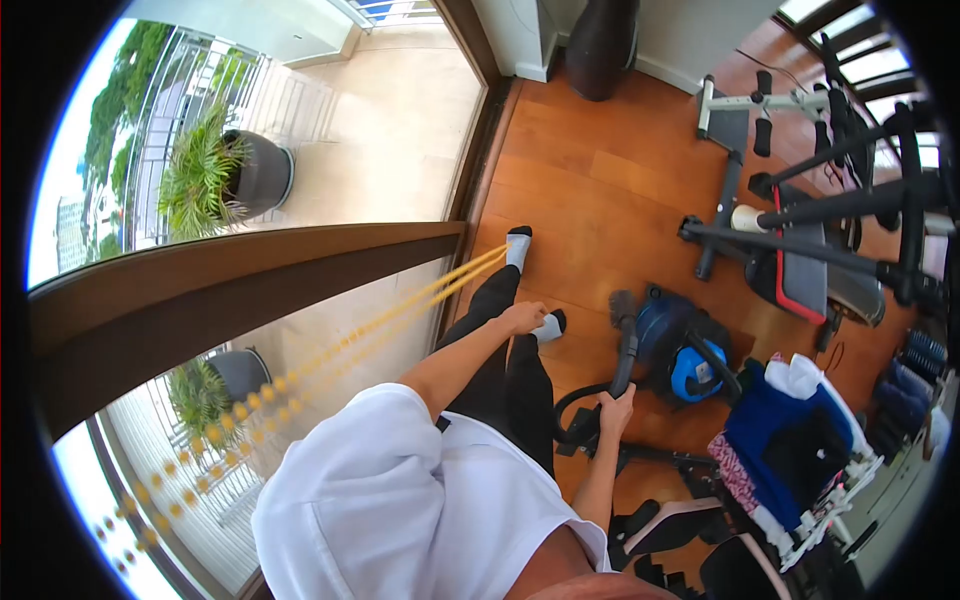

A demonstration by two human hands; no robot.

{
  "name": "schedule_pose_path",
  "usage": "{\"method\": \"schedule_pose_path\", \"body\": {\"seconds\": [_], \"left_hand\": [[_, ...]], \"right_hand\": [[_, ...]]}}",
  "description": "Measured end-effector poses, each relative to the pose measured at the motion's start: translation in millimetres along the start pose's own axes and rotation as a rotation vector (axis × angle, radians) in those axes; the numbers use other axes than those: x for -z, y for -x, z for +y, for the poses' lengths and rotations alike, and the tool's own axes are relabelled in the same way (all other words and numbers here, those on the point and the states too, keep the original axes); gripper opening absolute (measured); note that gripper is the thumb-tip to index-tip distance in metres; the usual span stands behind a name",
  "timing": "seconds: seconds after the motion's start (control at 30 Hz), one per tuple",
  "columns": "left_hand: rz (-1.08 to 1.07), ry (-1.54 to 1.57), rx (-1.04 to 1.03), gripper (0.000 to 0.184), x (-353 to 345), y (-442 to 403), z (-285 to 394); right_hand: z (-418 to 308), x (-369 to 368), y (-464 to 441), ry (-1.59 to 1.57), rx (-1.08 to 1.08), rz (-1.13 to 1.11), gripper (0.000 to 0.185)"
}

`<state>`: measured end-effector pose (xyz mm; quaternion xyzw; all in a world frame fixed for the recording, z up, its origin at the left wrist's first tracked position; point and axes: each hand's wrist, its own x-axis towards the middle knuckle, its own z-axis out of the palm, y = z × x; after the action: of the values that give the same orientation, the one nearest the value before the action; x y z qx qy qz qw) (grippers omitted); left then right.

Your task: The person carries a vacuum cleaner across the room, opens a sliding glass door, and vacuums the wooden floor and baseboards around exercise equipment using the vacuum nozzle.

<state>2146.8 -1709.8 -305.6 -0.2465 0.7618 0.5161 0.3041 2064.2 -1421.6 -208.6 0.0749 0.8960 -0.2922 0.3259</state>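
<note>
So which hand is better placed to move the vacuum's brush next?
Probably the right hand: it grips the black tube leading to the brush, while the left hand is off that tube.

On my left, past the brown door frame (250, 252), I see a spiky green plant (195, 180) in a dark pot (268, 172) on the pale balcony floor (400, 110), near a railing (150, 130), and 1 more potted plant (196, 392) shows at the glass, though I can't tell whether through it or reflected in it. Ahead of me a dark, rounded upright object (598, 50) stands by the wall on the reddish wooden floor (590, 170). To my right are exercise equipment (722, 225) with black bars, 1 red-edged pad (803, 268), and blue, black, white and pink-patterned fabrics (760, 430) heaped together.
</note>
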Motion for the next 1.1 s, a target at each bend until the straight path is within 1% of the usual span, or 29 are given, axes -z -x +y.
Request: {"method": "schedule_pose_path", "body": {"seconds": [0.03,0.07,0.13,0.23,0.33,0.43,0.53,0.57,0.67,0.77,0.83,0.87,1.0,1.03,1.1], "left_hand": [[-0.011,-0.008,0.018,0.046,10.4,-9.7,-5.2],[0.044,-0.015,0.041,0.052,16.1,-22.6,-13.6],[0.148,-0.022,0.095,0.066,30.6,-42.4,-26.9],[0.226,0.229,0.26,0.087,90.3,-59.2,-19.4],[0.378,0.301,0.257,0.095,129.6,-97.5,-38.2],[0.409,0.348,0.295,0.092,187.9,-102.0,-26.3],[0.241,0.674,0.359,0.086,244.8,-104.9,-29.4],[0.229,0.625,0.451,0.074,282.0,-84.6,-5.8],[0.401,0.294,0.465,0.076,287.1,-138.7,-54.5],[0.471,0.485,0.538,0.058,335.7,-135.1,-37.3],[0.496,0.433,0.535,0.056,361.9,-158.2,-36.6],[0.516,0.461,0.509,0.057,378.0,-166.0,-32.0],[0.573,0.535,0.469,0.06,433.8,-166.6,11.3],[0.543,0.485,0.46,0.064,442.3,-158.0,24.4],[0.579,0.479,0.419,0.064,436.6,-160.4,33.5]], "right_hand": [[-16.2,-0.2,-5.8,0.004,0.014,0.017,0.048],[-37.4,0.8,-11.4,0.01,0.029,0.035,0.048],[-59.8,-3.7,-24.0,-0.109,0.024,0.031,0.049],[-96.1,-8.0,-34.7,-0.219,-0.008,-0.016,0.049],[-126.5,-10.7,-44.7,-0.285,-0.047,-0.069,0.046],[-147.2,-14.3,-51.0,-0.302,-0.082,-0.132,0.045],[-165.4,-15.0,-56.1,-0.285,-0.13,-0.165,0.046],[-173.1,-15.7,-55.2,-0.274,-0.154,-0.167,0.046],[-187.7,-13.6,-57.9,-0.253,-0.191,-0.188,0.047],[-196.6,-7.5,-62.4,-0.224,-0.203,-0.235,0.047],[-201.4,-4.2,-64.2,-0.216,-0.203,-0.256,0.048],[-203.6,-3.3,-63.9,-0.219,-0.201,-0.26,0.049],[-198.2,-1.1,-59.5,-0.273,-0.185,-0.214,0.052],[-195.5,-1.7,-58.1,-0.299,-0.186,-0.204,0.053],[-187.1,-2.1,-53.7,-0.355,-0.187,-0.188,0.055]]}}
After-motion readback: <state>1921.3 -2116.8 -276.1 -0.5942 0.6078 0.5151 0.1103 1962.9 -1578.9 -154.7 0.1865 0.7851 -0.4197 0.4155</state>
